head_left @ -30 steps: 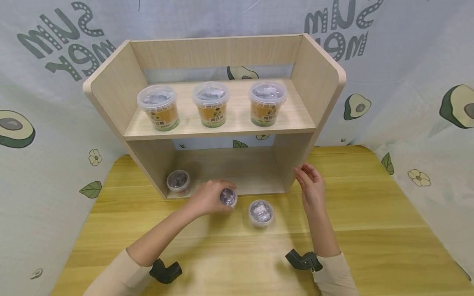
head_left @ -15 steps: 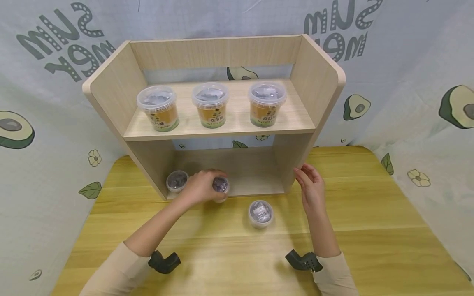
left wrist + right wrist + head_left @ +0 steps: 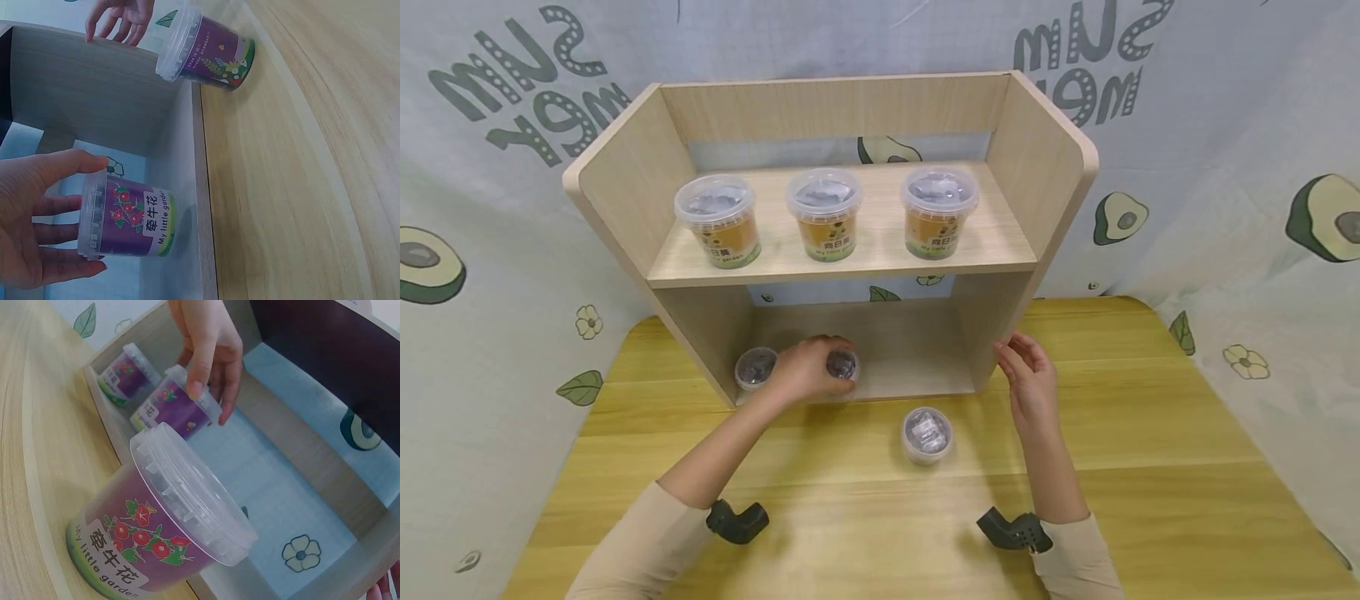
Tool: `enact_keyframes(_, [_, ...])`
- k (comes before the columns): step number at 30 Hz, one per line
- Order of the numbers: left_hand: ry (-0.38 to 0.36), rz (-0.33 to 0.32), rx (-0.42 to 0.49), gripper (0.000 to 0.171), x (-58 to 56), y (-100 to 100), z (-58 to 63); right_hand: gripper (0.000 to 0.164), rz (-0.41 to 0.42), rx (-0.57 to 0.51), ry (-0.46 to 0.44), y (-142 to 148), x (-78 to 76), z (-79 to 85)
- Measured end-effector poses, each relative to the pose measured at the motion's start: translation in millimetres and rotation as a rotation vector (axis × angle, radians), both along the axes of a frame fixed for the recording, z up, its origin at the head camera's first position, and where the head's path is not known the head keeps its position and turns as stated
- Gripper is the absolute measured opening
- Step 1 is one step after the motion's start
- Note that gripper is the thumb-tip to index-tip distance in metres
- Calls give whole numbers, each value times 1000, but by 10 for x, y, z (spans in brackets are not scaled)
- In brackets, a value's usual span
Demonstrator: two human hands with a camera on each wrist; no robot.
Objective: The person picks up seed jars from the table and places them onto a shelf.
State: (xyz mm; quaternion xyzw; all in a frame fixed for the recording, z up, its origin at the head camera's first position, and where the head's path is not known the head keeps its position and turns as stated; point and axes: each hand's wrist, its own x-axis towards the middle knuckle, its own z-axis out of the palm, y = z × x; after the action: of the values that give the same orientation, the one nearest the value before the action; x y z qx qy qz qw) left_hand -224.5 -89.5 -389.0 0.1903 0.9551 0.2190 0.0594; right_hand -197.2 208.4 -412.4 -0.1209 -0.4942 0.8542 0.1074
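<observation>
My left hand (image 3: 811,367) grips a purple plastic tub (image 3: 134,215) by its clear lid, thumb on one side and fingers on the other. This tub is upright inside the lower compartment of the wooden shelf unit (image 3: 842,277); whether its base touches the board I cannot tell. Left of it, a similar purple tub (image 3: 128,375) stands in the compartment's left corner. Another purple tub (image 3: 927,435) stands on the table in front of the unit. My right hand (image 3: 1032,379) is at the front edge of the unit's right side panel, fingers relaxed and touching it.
On the upper shelf stand three orange-labelled tubs with clear lids: left (image 3: 718,221), middle (image 3: 825,214) and right (image 3: 938,212). The yellow wooden table (image 3: 1150,433) extends in front and to both sides. A patterned curtain (image 3: 1225,125) hangs behind.
My left hand has carried its tub from the front edge back and slightly left into the lower compartment. The right hand has stayed at the side panel.
</observation>
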Motion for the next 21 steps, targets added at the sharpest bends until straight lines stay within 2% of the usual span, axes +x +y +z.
enact_keyframes(10, [-34, 14, 27, 58, -67, -4, -42, 17, 31, 15, 17, 5, 20, 4])
enact_keyframes(21, [-64, 43, 23, 57, -128, 10, -107, 17, 16, 6, 0, 11, 27, 14])
